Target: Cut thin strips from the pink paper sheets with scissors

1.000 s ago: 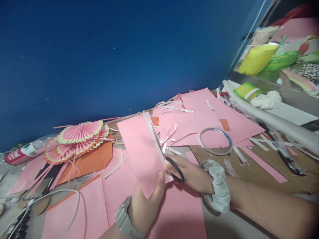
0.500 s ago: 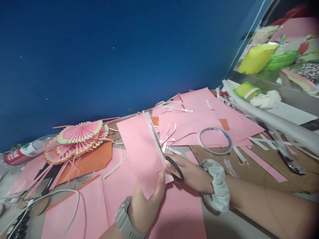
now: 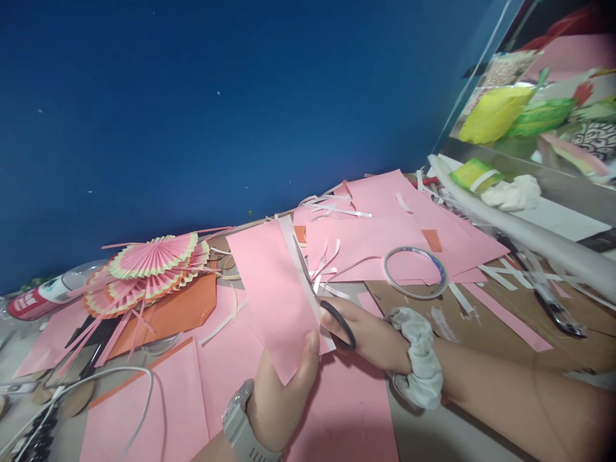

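Note:
My left hand (image 3: 289, 391), with a grey watch at the wrist, grips the lower end of a pink sheet of paper (image 3: 264, 276) held up off the table. A white strip (image 3: 297, 260) runs along the sheet's right edge. My right hand (image 3: 366, 330), a pale scrunchie on its wrist, is closed round the black handle of a pair of scissors (image 3: 342, 326). The scissor blades lie along the white strip, pointing away from me; my fingers hide part of the handles. More pink sheets (image 3: 356, 410) lie beneath both hands.
A tape roll (image 3: 389, 274) lies right of centre among pink sheets and white paper scraps (image 3: 337, 208). Folded paper fans (image 3: 156, 256) rest at the left beside a bottle (image 3: 38, 301). A white cable (image 3: 150, 391) loops at front left. A long white tube (image 3: 524, 231) crosses the right side.
Hardly anything differs. Both hands, the pink sheet and the scissors stay almost where they were, and the view has shifted very slightly.

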{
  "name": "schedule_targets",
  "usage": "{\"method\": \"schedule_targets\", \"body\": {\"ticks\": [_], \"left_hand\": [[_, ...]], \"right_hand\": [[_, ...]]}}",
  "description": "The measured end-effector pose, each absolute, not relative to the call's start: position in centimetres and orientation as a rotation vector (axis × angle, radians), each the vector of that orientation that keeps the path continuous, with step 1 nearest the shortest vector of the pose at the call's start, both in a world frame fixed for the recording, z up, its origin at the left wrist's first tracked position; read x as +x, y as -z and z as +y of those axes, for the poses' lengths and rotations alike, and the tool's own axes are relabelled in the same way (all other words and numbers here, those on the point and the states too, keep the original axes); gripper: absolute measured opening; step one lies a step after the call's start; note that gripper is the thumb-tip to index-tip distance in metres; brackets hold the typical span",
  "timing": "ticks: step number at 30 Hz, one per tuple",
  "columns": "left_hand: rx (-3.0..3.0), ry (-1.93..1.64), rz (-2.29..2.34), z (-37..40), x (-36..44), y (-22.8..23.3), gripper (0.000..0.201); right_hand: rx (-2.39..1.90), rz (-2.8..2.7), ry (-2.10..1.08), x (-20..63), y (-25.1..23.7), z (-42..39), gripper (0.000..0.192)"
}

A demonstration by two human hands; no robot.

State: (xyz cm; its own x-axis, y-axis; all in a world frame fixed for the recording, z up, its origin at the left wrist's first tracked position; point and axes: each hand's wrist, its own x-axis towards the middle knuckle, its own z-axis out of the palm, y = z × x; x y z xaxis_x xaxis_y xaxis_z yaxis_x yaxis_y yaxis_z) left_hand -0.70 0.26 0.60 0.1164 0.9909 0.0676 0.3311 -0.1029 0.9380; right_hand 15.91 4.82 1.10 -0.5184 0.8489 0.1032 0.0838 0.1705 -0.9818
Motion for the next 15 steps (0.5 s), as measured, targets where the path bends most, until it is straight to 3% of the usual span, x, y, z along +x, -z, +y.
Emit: {"method": "schedule_targets", "body": {"ticks": [15], "left_hand": [[1.569,-0.990,1.343,0.09,-0.82,-0.45,0.048]], "right_hand": [[-0.936,-1.774,-1.351,15.91,-1.10,4.67,0.062]]}}
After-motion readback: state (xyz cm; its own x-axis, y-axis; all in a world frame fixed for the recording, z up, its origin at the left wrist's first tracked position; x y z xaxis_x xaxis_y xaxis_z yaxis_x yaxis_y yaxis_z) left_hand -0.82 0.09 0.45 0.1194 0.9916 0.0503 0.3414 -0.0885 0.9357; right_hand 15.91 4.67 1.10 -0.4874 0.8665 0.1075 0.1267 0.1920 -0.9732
